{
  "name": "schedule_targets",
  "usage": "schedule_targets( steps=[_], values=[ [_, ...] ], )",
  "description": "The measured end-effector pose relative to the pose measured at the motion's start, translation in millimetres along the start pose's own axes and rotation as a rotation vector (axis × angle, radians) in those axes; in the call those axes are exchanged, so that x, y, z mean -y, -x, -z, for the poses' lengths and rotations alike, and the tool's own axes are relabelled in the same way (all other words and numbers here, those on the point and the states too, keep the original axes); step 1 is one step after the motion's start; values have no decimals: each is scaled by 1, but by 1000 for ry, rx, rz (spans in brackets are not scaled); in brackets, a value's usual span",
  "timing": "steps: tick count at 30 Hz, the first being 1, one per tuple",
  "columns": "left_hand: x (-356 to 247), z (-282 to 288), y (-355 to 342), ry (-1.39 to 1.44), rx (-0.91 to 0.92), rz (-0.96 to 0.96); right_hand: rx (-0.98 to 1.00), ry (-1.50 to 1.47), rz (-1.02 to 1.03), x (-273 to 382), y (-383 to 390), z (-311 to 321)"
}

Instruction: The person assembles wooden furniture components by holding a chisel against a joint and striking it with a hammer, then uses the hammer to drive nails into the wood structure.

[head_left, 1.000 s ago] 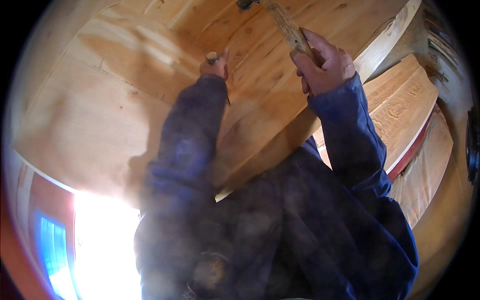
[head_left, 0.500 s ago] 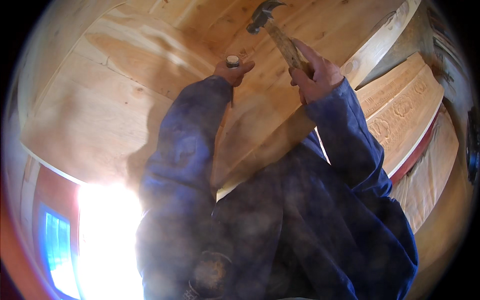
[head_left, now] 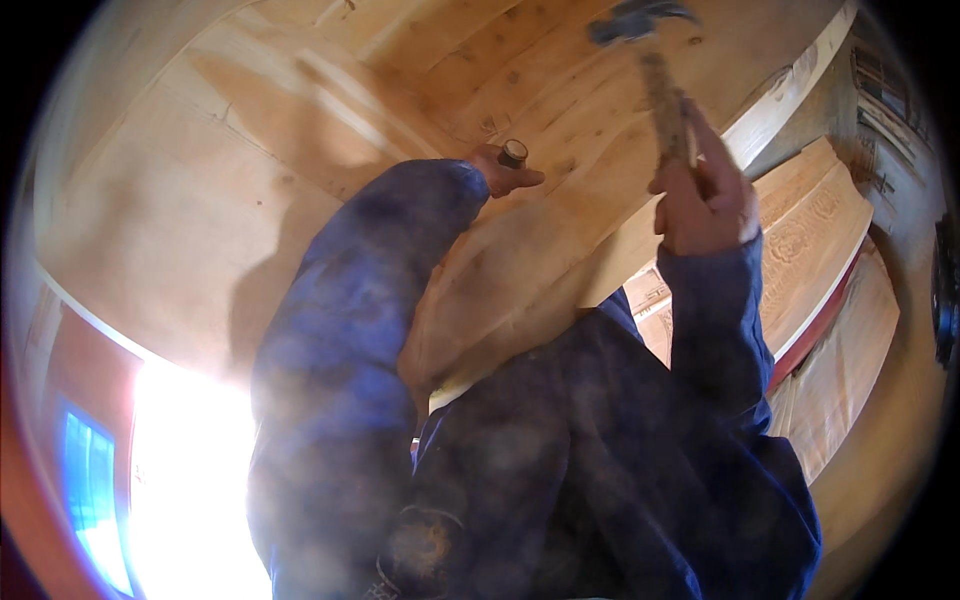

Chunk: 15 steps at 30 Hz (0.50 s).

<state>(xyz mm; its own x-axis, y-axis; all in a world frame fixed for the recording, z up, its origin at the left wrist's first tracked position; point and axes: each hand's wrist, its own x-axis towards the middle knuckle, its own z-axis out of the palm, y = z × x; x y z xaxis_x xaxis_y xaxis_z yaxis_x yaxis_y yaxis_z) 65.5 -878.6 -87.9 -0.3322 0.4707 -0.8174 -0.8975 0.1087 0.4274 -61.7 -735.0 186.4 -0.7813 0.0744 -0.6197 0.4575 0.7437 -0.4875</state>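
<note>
My left hand (head_left: 495,172) is closed around the handle of a chisel (head_left: 513,152), whose round, metal-ringed butt faces up. The blade is hidden below the fist. Under that hand lies a broad surface of pale wooden boards (head_left: 540,240) with knots and long seams. My right hand (head_left: 708,208) grips a claw hammer (head_left: 662,98) by its wooden handle. The dark hammer head, slightly blurred, is raised up and to the right of the chisel, apart from it.
To the right stands a wooden panel (head_left: 805,235) with carved relief, with a red strip (head_left: 818,325) along its edge and another pale board (head_left: 845,365) beyond. A long light beam (head_left: 790,95) runs at the upper right. Bright light enters at the lower left beside a blue-tinted window (head_left: 90,480).
My right hand and the hammer have moved to the right, and the hammer stands more upright. My left hand with the chisel has shifted right and slightly lower in the view.
</note>
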Motion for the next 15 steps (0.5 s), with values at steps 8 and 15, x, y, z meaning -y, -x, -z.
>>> schedule_targets(
  steps=[8,15],
  values=[
    [7,-10,-6,-65,-76,-29,104,616,435,-42,22,-40],
    [9,-2,-6,-31,-8,-40,29,121,-44,10,5,-5]
  ],
)
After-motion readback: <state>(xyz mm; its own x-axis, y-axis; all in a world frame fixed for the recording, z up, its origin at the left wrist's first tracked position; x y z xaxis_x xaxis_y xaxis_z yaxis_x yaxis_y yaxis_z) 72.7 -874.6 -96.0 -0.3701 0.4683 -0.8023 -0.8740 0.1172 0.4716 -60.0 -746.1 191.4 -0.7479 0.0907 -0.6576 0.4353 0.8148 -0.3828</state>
